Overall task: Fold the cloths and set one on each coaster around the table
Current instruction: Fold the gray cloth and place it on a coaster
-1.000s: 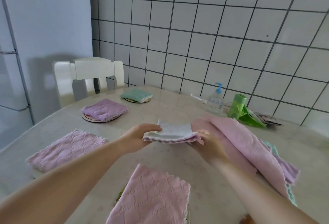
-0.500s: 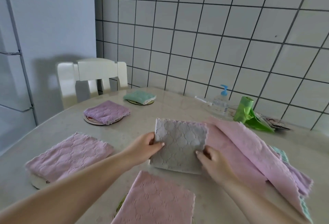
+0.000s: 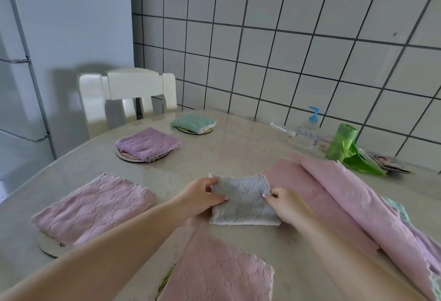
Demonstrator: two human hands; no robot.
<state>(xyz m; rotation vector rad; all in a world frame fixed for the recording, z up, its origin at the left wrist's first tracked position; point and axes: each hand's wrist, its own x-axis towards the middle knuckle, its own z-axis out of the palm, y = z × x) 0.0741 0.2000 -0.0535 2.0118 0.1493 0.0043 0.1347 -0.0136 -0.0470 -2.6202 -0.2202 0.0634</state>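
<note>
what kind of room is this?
Probably a home kitchen or dining nook: a white square-tiled wall with dark grout, a pale stone-look dining table with a white wooden chair pushed up to it, and what looks like a grey fridge door at far left.

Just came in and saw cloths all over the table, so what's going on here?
A person is folding a small grey textured cloth on the beige table, with the left hand and right hand pinching its sides. Four folded cloths already sit on round coasters: a mint green one, a purple one and two pink ones. A heap of unfolded pink cloths waits at the right.
</note>
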